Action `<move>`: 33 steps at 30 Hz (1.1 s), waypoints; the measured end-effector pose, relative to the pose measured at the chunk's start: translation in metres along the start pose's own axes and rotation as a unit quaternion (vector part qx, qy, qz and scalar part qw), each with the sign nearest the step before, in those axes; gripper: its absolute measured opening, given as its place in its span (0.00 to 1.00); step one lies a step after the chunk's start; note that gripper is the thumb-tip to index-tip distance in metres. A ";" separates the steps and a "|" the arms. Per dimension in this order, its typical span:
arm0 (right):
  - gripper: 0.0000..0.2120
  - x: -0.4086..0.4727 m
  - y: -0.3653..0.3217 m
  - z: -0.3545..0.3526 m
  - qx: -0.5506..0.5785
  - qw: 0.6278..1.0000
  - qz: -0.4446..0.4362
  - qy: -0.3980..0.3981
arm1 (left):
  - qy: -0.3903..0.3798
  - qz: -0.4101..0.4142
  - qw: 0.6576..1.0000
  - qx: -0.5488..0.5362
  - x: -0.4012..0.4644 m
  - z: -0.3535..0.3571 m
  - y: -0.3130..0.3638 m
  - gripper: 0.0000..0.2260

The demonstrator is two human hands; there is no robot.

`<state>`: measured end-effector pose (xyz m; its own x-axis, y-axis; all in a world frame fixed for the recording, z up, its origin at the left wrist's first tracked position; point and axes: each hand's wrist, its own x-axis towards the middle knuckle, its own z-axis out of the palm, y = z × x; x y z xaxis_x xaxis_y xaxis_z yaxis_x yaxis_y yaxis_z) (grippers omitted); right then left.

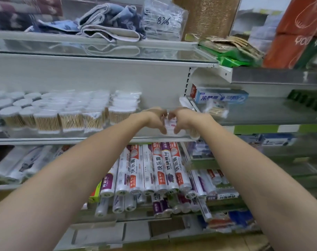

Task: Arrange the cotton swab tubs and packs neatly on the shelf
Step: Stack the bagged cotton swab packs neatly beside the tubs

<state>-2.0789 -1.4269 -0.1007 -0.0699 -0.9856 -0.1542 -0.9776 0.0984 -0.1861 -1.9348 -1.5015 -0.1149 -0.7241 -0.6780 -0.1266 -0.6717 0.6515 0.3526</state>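
Head view: left hand and right hand sit close together at the shelf front edge, fingers of both curled round one small pack with a red-and-white label, held between them just above the shelf lip. Left of the left hand: bare stretch of shelf, then rows of cotton swab tubs reaching the far left. Just right of the right hand, another swab tub at the shelf's end.
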 end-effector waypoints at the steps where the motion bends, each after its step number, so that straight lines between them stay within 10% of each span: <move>1: 0.33 0.002 -0.001 0.000 0.004 1.000 -0.001 0.018 | 0.028 -0.010 0.999 0.017 -0.001 -0.004 -0.004 0.36; 8: 0.36 0.022 -0.018 -0.002 0.002 0.998 -0.011 0.067 | 0.095 -0.009 0.987 0.128 -0.015 -0.026 -0.022 0.37; 14: 0.21 0.032 -0.031 -0.001 0.001 0.999 -0.015 0.042 | 0.085 -0.021 0.990 0.108 -0.022 -0.023 -0.034 0.37; 19: 0.21 0.031 -0.031 -0.003 0.029 0.999 -0.016 0.039 | 0.099 -0.053 0.992 0.060 -0.021 -0.030 -0.041 0.21; 33: 0.24 0.022 -0.031 -0.001 0.083 0.996 -0.014 0.012 | 0.046 -0.061 0.997 0.022 -0.020 -0.032 -0.042 0.17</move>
<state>-2.0502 -1.4518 -0.0969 -0.0491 -0.9910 -0.1246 -0.9333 0.0899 -0.3477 -1.8866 -1.5261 -0.0975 -0.6208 -0.7799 -0.0799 -0.7613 0.5753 0.2990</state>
